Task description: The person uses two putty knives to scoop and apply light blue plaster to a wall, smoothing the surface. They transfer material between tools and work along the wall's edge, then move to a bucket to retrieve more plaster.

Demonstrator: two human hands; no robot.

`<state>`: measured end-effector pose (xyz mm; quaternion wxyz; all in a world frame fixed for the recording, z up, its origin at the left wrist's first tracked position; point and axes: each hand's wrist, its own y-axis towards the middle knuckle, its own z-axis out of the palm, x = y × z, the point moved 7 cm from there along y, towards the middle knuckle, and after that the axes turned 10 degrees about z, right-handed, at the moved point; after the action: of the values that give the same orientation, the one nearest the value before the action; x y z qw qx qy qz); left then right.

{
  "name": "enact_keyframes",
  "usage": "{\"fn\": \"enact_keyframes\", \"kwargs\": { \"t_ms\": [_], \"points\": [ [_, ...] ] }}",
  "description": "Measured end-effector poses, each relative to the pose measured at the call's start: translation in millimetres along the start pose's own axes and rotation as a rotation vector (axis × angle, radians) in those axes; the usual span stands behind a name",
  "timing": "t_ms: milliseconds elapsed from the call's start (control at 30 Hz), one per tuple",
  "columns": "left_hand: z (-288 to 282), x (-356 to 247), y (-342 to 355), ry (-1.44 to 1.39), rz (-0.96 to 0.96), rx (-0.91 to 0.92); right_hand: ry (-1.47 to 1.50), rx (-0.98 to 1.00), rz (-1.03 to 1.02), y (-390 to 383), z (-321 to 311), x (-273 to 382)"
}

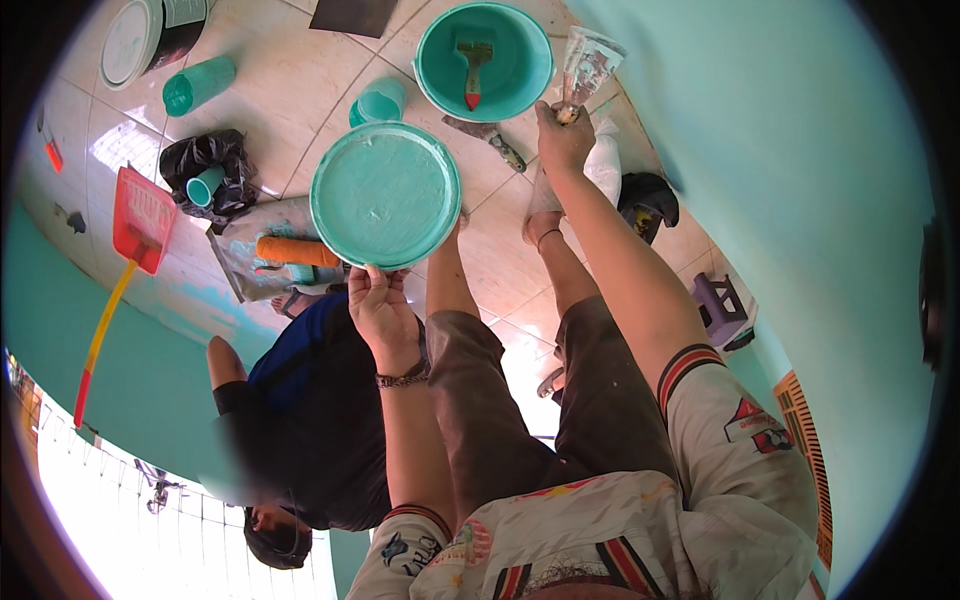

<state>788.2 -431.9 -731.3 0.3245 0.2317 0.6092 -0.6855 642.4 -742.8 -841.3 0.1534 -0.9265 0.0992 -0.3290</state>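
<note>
My left hand (pixel 380 318) grips the near rim of a round lid (pixel 385 190) coated with teal paint, holding it out over the floor. My right hand (pixel 566 150) is closed around the handle of a putty knife (pixel 590 68); its wide blade points away from me and is smeared with pale and teal residue. Just left of the knife stands a teal bucket (pixel 425 75), with a paintbrush (pixel 474 75) inside, its red handle tip toward me. A second scraper (pixel 490 140) lies on the tiles below the bucket. Behind the lid is a teal cup (pixel 380 100).
Left lie a teal container (pixel 199 86), a black plastic bag (pixel 235 155), a red dustpan (pixel 145 215) and an orange paint roller (pixel 297 251) on a tray. A person in dark clothes (pixel 310 410) is close on my left. Right are a teal wall (pixel 820 200) and a purple stool (pixel 722 310).
</note>
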Motion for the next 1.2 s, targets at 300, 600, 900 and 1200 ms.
{"fn": "enact_keyframes", "kwargs": {
  "t_ms": [300,600,900,1200],
  "points": [
    [0,25,-6,-0.036,-0.063,0.015,0.360,0.846,0.466,-76,-12,38],
    [-15,36,-8,-0.026,-0.139,-0.048,0.572,0.546,0.620,-48,6,-23],
    [-6,15,7,-0.001,-0.098,-0.040,0.505,0.296,0.413,27,45,13],
    [12,-2,32,-0.053,-0.004,-0.046,0.477,0.418,0.285,38,59,22]
  ]
}}
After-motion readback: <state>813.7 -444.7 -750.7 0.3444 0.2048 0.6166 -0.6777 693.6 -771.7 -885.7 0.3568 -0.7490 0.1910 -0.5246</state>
